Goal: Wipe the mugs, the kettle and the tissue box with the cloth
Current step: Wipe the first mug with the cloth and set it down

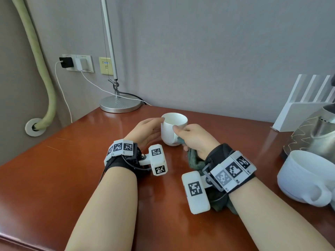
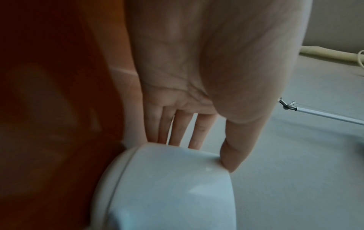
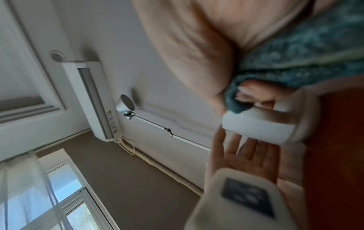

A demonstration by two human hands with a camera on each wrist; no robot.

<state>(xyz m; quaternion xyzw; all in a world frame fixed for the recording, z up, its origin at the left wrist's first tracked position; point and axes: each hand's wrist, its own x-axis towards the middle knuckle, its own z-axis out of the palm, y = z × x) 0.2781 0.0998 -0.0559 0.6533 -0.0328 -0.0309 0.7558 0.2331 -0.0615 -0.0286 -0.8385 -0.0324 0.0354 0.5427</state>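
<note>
Showing no readable brand, the plain white ceramic mug is standing upright on the glossy reddish-brown wooden table; the only markings are black-and-white square code tags on the wrist bands. The left hand is lying open against the mug's left side, fingers straight, thumb tip touching the rim. The right hand is gripping a dark teal terry cloth and pressing it to the mug's right side. A second white mug and a steel kettle are sitting at the far right. A silver desk lamp base is resting near the grey wall.
</note>
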